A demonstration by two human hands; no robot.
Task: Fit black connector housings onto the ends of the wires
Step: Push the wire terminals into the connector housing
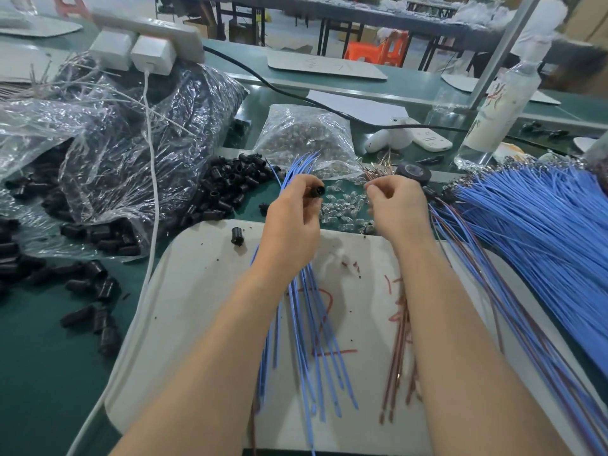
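My left hand [296, 209] grips a black connector housing [316, 191] between thumb and fingers, together with a bunch of blue wires [297, 166] that fan out above it and trail down over the white board [197, 291]. My right hand [394, 202] is a short way to the right, its fingertips pinched together over the clear small parts [345, 205]; what it pinches is too small to tell. One loose black housing [237, 236] lies on the board. More black housings [227, 185] are heaped to the left.
Plastic bags of black housings [131, 136] fill the left side, and a bag of clear parts [306, 136] sits behind my hands. A large bundle of blue wires [543, 232] lies at right, brown wires [399, 357] on the board. A white cable [153, 179] crosses the left; a bottle [493, 116] stands at back right.
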